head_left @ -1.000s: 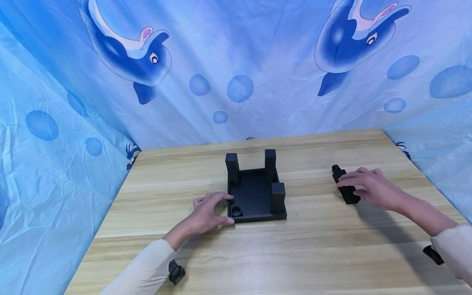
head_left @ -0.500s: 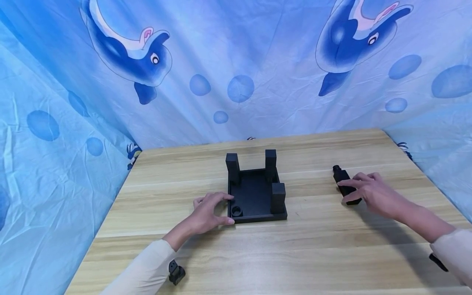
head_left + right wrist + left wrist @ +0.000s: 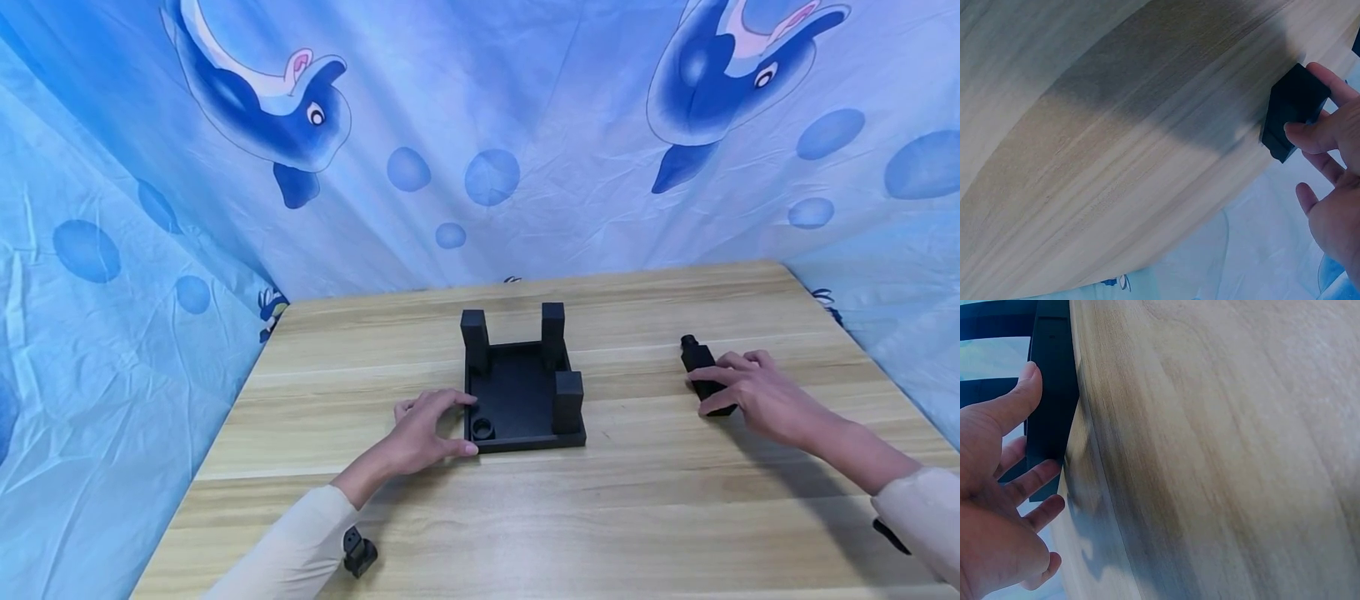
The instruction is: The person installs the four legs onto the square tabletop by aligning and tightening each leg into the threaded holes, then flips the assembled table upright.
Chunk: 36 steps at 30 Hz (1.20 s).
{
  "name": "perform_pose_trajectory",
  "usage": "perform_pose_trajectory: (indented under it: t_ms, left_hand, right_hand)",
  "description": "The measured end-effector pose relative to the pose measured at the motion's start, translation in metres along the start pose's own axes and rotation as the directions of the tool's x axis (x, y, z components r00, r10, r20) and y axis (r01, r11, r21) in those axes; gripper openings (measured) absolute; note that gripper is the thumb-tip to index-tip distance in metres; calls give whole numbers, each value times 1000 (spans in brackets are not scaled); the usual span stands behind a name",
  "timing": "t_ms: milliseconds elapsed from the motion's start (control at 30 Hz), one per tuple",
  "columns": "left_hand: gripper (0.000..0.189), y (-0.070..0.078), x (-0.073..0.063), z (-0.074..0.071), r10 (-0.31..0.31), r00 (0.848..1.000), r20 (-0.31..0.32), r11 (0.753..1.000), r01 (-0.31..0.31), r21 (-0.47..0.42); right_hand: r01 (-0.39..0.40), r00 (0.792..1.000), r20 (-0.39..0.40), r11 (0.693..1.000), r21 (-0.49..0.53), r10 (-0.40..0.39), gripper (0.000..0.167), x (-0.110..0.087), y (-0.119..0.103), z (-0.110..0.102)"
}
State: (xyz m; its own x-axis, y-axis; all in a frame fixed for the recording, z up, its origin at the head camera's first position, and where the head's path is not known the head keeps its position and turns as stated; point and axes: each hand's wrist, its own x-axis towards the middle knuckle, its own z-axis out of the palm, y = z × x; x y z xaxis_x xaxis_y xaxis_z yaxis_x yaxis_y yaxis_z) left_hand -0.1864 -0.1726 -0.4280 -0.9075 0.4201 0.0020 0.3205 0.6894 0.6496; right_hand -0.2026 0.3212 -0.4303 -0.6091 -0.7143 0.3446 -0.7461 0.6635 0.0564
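Note:
A black square tabletop lies upside down mid-table, with three square legs standing up at its corners and a round socket at the near left corner. My left hand rests against its left edge, thumb by the near corner and index finger farther back on the rim. In the left wrist view the thumb and fingertips lie along the dark tabletop. My right hand grips a loose black table leg by its thick end. Its narrower, threaded-looking tip points away from me. The right wrist view shows the thumb on that leg.
Pale wooden table under everything. A blue dolphin-print cloth hangs behind and at both sides. A small black device sits by the left sleeve. Another dark item is half hidden by the right sleeve.
My right hand has drawn its fingers and thumb in around the loose leg, the thumb now on its near left side. The left hand and the tabletop stay put.

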Motion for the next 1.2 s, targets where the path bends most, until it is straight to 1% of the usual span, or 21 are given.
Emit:
perform_pose_trajectory:
  t_ms: [167, 267, 433, 533, 600, 667, 733, 800, 833, 867, 900, 933, 967, 1033, 1067, 1100, 1133, 1167, 1200]
  left_hand:
    - [66, 0, 0, -1, 3, 1000, 1, 1000, -3, 2]
    - [66, 0, 0, -1, 1, 1000, 1, 1000, -1, 7]
    - [66, 1, 0, -1, -1, 1000, -2, 1000, 1, 6]
    - [65, 1, 0, -1, -3, 1000, -5, 1000, 3, 6]
    - [65, 1, 0, -1, -4, 1000, -5, 1000, 4, 7]
    - [65, 0, 0, -1, -6, 1000, -5, 1000, 6, 10]
    - [65, 0, 0, 0, -6, 1000, -4, 1000, 7, 10]
    - [65, 0, -1, 1, -8, 1000, -3, 1000, 8, 14]
    - [65, 0, -1, 1, -8, 1000, -3, 1000, 8, 15]
    - [65, 0, -1, 1, -9, 1000, -3, 1000, 9, 16]
    - [65, 0, -1, 1, -8, 1000, -2, 1000, 8, 16]
    - [65, 0, -1, 2, -8, 1000, -1, 1000, 8, 18]
    - [65, 0, -1, 2, -8, 1000, -1, 1000, 8, 17]
    - [64, 0, -1, 2, -8, 1000, -2, 1000, 8, 18]
    - [64, 0, -1, 2, -9, 1000, -2, 1000, 9, 19]
    - [64, 0, 0, 2, -10, 1000, -3, 1000, 10, 21]
    - [64, 0, 0, 2, -10, 1000, -4, 1000, 10, 22]
    - [64, 1, 0, 2, -11, 1000, -5, 1000, 11, 23]
    - [64, 1, 0, 2, -11, 1000, -5, 1000, 11, 25]
  right_hand:
    - [-4, 1000, 19, 1000, -10, 4, 74, 1, -1, 0]
    - [1, 1000, 17, 1000, -12, -1, 75, 2, -1, -1]
    - [34, 999, -35, 999, -17, -34, 77, 4, -2, 0]
    - [55, 996, -75, 998, -15, -56, 74, 6, -3, 0]
    - [53, 994, -97, 999, 7, -52, 71, 9, -4, -3]
    - [38, 991, -128, 998, 50, -32, 71, 12, -6, -6]
    - [5, 986, -165, 993, 119, 15, 73, 17, -10, -11]
    - [-38, 977, -197, 977, 212, 81, 73, 22, -14, -17]
    - [-66, 970, -209, 962, 264, 124, 71, 24, -16, -20]
    - [-102, 962, -210, 941, 323, 176, 69, 27, -19, -23]
    - [-146, 951, -199, 912, 384, 237, 66, 29, -22, -27]
    - [-197, 937, -176, 874, 445, 301, 62, 31, -24, -31]
    - [-254, 917, -145, 823, 508, 372, 57, 33, -26, -35]
    - [-370, 861, -60, 704, 607, 505, 48, 37, -31, -43]
    - [-417, 834, -12, 644, 641, 551, 45, 39, -33, -47]
    - [-456, 809, 32, 593, 663, 587, 43, 41, -34, -51]
    - [-487, 788, 70, 551, 678, 612, 42, 42, -35, -54]
    - [-511, 772, 101, 518, 685, 628, 43, 44, -36, -57]
    - [-528, 763, 127, 497, 689, 634, 44, 45, -37, -59]
